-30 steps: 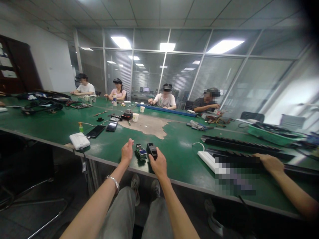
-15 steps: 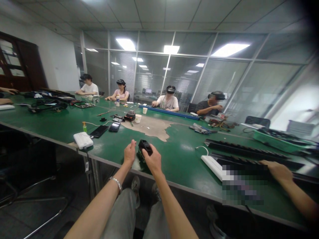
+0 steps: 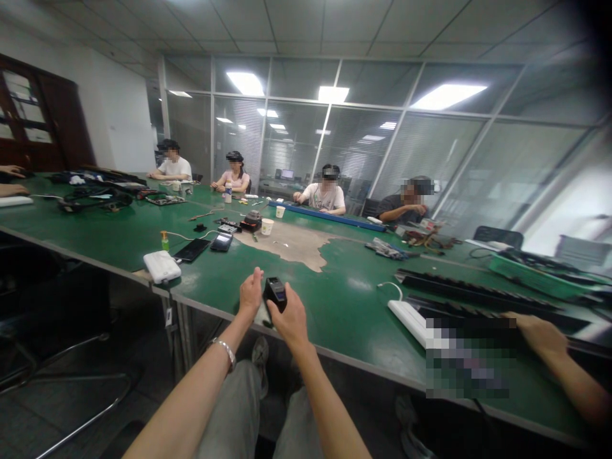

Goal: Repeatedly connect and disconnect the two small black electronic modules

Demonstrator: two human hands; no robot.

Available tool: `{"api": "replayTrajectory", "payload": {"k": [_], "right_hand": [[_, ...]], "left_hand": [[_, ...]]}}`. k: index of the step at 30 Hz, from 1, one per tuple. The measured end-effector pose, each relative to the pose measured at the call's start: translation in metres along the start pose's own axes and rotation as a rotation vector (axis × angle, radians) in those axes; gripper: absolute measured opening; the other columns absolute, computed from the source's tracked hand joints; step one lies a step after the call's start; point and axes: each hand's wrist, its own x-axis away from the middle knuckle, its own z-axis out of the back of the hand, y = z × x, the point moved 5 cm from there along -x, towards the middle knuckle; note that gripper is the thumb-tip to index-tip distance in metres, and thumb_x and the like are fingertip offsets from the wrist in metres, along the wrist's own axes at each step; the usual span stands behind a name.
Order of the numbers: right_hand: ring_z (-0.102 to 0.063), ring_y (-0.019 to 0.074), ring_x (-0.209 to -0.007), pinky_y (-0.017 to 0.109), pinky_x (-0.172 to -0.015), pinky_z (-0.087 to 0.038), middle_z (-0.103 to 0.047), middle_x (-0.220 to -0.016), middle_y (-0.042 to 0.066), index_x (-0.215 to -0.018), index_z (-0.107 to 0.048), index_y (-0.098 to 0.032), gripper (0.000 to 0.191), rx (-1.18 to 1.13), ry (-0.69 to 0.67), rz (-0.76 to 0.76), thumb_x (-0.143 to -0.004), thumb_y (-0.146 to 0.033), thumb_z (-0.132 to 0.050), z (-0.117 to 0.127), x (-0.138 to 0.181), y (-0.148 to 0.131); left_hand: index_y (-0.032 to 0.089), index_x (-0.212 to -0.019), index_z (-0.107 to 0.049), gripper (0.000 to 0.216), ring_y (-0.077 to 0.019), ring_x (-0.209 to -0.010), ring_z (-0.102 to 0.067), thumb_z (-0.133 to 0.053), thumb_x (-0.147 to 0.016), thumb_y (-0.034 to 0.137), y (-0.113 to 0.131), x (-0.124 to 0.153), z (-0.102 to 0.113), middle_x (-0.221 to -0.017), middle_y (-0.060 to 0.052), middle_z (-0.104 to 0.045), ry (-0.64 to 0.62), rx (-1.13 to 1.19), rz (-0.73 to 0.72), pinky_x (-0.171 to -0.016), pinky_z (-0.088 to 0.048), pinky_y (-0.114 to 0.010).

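Gripping small black device (image 3: 276, 292) in right hand (image 3: 288, 319), raised over tabletop (image 3: 344, 299) edge | left hand (image 3: 250, 294) hovering open, just left of it, nearly touching

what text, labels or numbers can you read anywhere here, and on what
None can be read.
Small black device held in the right hand, beside the left hand: no legible marking.
Papers behind the cabinet glass: too small and blurred.
Bottle and paper cup on the green table: no readable print.
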Motion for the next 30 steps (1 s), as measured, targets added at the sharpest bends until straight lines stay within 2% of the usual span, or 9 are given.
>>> {"api": "replayTrajectory", "payload": {"k": [5,10,18,25,27,30], "right_hand": [[-0.049,0.0329,-0.126,0.047,-0.105,-0.039,-0.053,-0.135,0.021,-0.137,-0.047,-0.006,0.068,0.034,0.02,0.001,-0.079,-0.037,-0.064,0.006,-0.009,-0.001],[-0.06,0.0286,-0.111,0.041,-0.097,-0.046,-0.065,-0.119,0.016,-0.125,-0.058,-0.013,0.049,0.012,-0.053,0.0,-0.079,-0.028,-0.061,0.003,-0.01,-0.001],[-0.061,0.0265,-0.111,0.039,-0.098,-0.046,-0.066,-0.119,0.013,-0.125,-0.06,-0.014,0.048,-0.154,0.071,-0.072,-0.081,-0.034,-0.06,0.021,-0.022,-0.005],[-0.059,0.027,-0.113,0.041,-0.1,-0.044,-0.064,-0.123,0.014,-0.124,-0.06,-0.013,0.051,-0.308,0.225,-0.324,-0.086,-0.046,-0.054,0.037,-0.013,0.027],[-0.059,0.0266,-0.114,0.04,-0.1,-0.043,-0.064,-0.123,0.014,-0.124,-0.061,-0.013,0.052,-0.351,0.244,-0.343,-0.086,-0.048,-0.054,0.037,-0.01,0.034],[-0.06,0.0256,-0.112,0.039,-0.099,-0.044,-0.064,-0.122,0.013,-0.123,-0.061,-0.013,0.052,-0.419,0.203,-0.317,-0.085,-0.047,-0.056,0.031,-0.01,0.033]], "left_hand": [[0.015,-0.109,-0.07,0.07,-0.0261,-0.11,-0.064,-0.026,-0.091,0.066,0.0,0.0,-0.001,-0.113,-0.014,-0.07,0.0,-0.01,-0.014,-0.101,-0.044,-0.039],[0.015,-0.109,-0.07,0.071,-0.0257,-0.11,-0.064,-0.025,-0.091,0.066,-0.001,-0.001,-0.001,-0.112,-0.015,-0.071,0.001,-0.011,-0.014,-0.102,-0.044,-0.039],[0.016,-0.109,-0.07,0.069,-0.0253,-0.11,-0.064,-0.025,-0.091,0.066,-0.002,-0.001,-0.001,-0.112,-0.014,-0.071,0.011,0.0,0.0,-0.101,-0.044,-0.038],[0.016,-0.11,-0.07,0.07,-0.0261,-0.111,-0.063,-0.025,-0.09,0.066,-0.004,-0.001,-0.002,-0.113,-0.014,-0.07,0.003,0.013,-0.011,-0.101,-0.044,-0.04],[0.015,-0.109,-0.07,0.071,-0.026,-0.11,-0.064,-0.025,-0.09,0.067,-0.004,-0.001,-0.003,-0.113,-0.015,-0.07,0.003,0.009,-0.013,-0.101,-0.043,-0.04],[0.015,-0.11,-0.07,0.071,-0.0258,-0.11,-0.064,-0.025,-0.09,0.067,-0.004,-0.001,-0.003,-0.113,-0.015,-0.07,0.0,0.001,-0.014,-0.101,-0.043,-0.04]]}}
